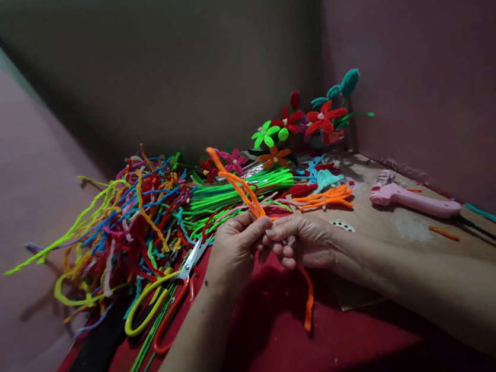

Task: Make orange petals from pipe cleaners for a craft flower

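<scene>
Several orange fuzzy stems [241,188] rise up and to the left from between my two hands, and one orange end hangs down below them. My left hand [242,241] pinches the stems between thumb and fingers. Right beside it, my right hand [305,240] is closed on the lower part of the same orange stems, its fingertips meeting those of my left hand. The exact spot where the stems meet is partly hidden by my fingers.
A tangled heap of colored stems [130,217], scissors [189,261] and a green bundle [239,190] lie left and behind. Orange stems [325,198], fuzzy flowers [323,119] and a pink glue gun [414,197] on a board [363,179] are to the right.
</scene>
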Demonstrator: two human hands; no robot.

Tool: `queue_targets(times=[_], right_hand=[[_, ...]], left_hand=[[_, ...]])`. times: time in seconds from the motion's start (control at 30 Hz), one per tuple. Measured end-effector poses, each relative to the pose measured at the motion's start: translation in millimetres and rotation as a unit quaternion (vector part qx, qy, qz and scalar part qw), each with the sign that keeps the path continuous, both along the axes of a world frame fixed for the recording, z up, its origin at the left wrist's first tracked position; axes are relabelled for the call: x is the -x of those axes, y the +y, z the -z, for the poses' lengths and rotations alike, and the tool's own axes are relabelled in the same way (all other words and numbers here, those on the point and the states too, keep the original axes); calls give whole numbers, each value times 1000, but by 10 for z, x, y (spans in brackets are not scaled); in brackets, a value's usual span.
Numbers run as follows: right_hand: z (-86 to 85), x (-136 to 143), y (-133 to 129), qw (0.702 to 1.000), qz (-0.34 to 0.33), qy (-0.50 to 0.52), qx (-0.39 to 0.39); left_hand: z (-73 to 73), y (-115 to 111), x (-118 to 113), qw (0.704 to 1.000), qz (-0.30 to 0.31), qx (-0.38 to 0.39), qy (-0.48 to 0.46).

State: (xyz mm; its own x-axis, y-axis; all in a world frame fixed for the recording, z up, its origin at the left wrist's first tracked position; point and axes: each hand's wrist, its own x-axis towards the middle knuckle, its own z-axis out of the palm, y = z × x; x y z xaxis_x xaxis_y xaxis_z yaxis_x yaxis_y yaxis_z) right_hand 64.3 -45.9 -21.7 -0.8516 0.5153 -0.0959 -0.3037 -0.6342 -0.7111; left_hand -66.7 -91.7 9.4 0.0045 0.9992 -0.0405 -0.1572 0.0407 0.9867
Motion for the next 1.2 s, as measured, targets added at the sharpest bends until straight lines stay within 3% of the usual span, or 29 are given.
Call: queue_targets(times=[0.3,0.5,0.67,0.87,1.07,1.2], right_hand=[[-57,1,10,988,93,-30,-122],[-13,43,-16,980,109,-108,-129],[-26,44,-37,969,155,-68,-179],[-50,68,-84,940,215,-130,-231],[-72,96,-149,932,222,-168,-232],[-40,99,-144,942,208,-121,-235]], left_hand=[[8,35,29,999,-32,-29,16],[9,54,27,988,-123,-72,65],[26,61,39,989,-110,-65,67],[28,36,-15,987,-112,-69,95],[60,72,8,986,-134,-48,85],[59,84,20,991,-121,-25,43]])
